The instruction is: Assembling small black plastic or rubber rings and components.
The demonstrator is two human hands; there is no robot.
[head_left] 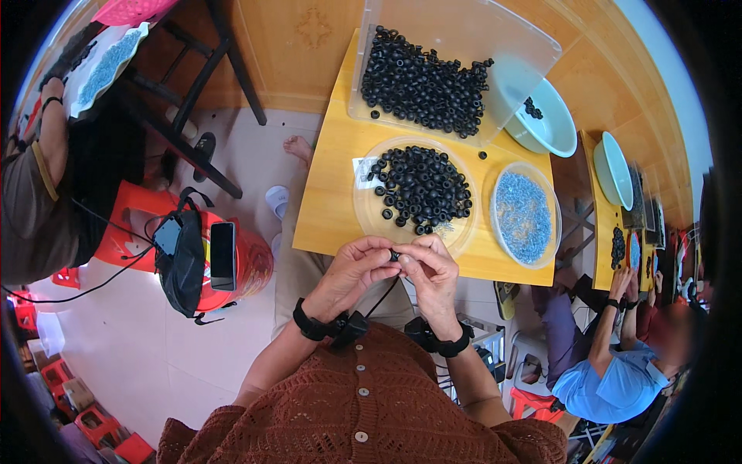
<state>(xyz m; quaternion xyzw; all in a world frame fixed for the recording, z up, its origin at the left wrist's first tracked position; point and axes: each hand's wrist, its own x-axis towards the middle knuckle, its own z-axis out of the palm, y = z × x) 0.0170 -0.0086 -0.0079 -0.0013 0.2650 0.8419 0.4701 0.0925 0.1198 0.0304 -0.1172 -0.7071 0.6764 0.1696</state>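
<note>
Just off the near edge of the table, my left hand (349,272) and my right hand (433,280) meet fingertip to fingertip. Between them they pinch one small round black part (394,255), mostly covered by the fingers. A shallow round clear tray (367,213) lies right in front of my hands with a heap of similar black parts (427,184), some showing a hollow opening. To its right is a round white dish (555,203) holding many tiny light-blue pieces (522,216). What exactly the fingers do to the part is too small to tell.
A clear plastic bin (525,46) of black parts tilts at the table's back, beside a pale green basin (558,131). On the left, a red stool (247,263) carries a phone (223,255) and a black bag (179,267). Other people work at both sides.
</note>
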